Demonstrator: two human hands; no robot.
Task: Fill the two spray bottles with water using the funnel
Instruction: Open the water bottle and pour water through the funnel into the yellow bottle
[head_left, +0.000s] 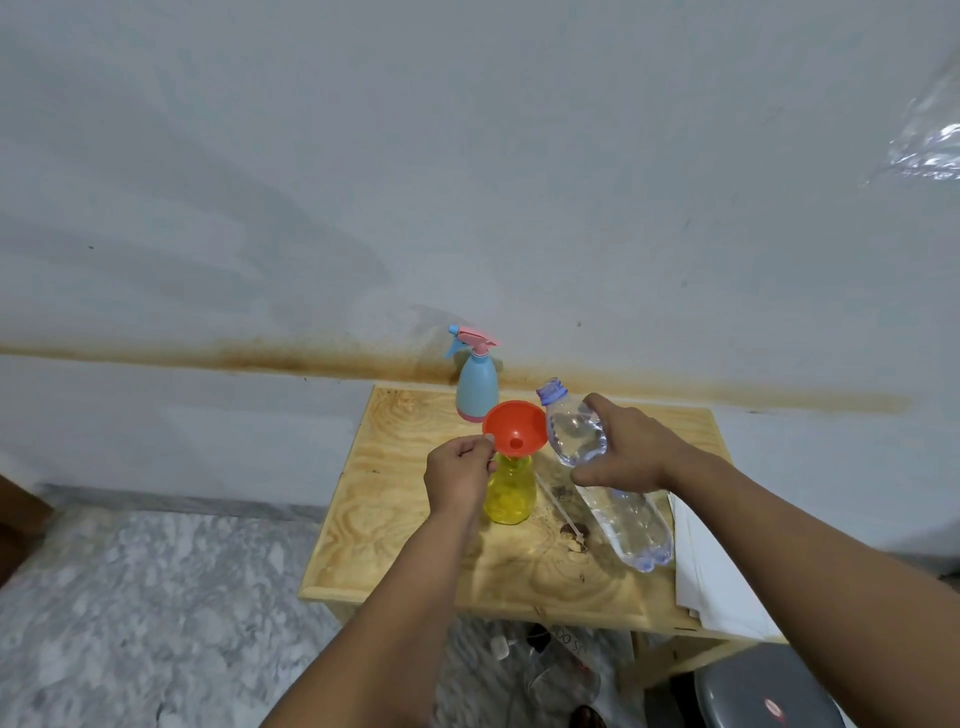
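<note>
Orange funnel (515, 429) seated in yellow bottle (510, 488) on table (395, 499), rim pinched by left hand (457, 475). Right hand (626, 448) grips uncapped water bottle (602, 467), mouth raised. Pour pending: tip mouth over funnel. Blue bottle (476, 387) capped behind.

Orange-red funnel (515, 433); translucent yellow spray bottle (510, 492); pale blue spray bottle (477, 391) with pink base and pink-and-blue trigger head. Clear water bottle (602, 475), blue-tinted at neck and base. Desk (395, 519) of light swirl-grained plywood; floor (156, 597) grey-white marbled; wall (467, 182) pale grey with rust-brown streak.
</note>
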